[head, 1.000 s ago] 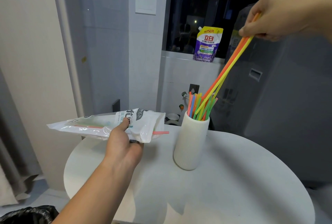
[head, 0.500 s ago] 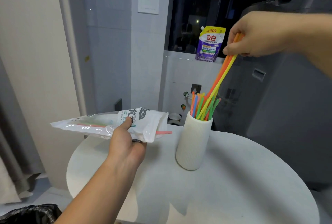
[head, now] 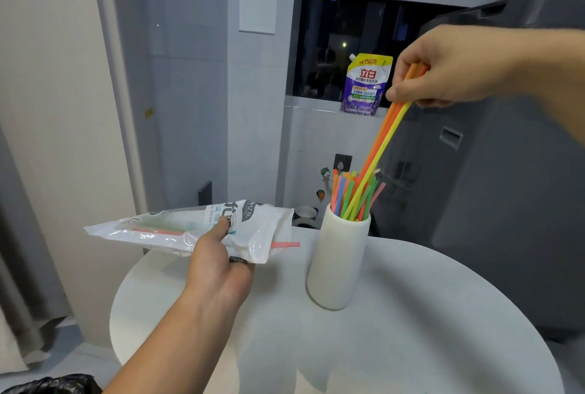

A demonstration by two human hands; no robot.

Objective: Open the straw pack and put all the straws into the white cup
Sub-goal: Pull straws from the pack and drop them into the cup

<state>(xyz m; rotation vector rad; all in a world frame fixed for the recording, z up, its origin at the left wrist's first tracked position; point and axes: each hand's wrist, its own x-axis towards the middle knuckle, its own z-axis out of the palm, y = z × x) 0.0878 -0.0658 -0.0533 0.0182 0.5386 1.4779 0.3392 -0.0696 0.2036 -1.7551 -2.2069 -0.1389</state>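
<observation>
Now I'm partway through filling — my right hand pinches a few orange and yellow straws by their tops, their lower ends down inside the white cup on the table. My left hand grips the opened straw pack beside the cup, a pink straw poking from its mouth. Next, I reckon: loosen the pinch so this bunch drops in, then reach for the pink one.
</observation>
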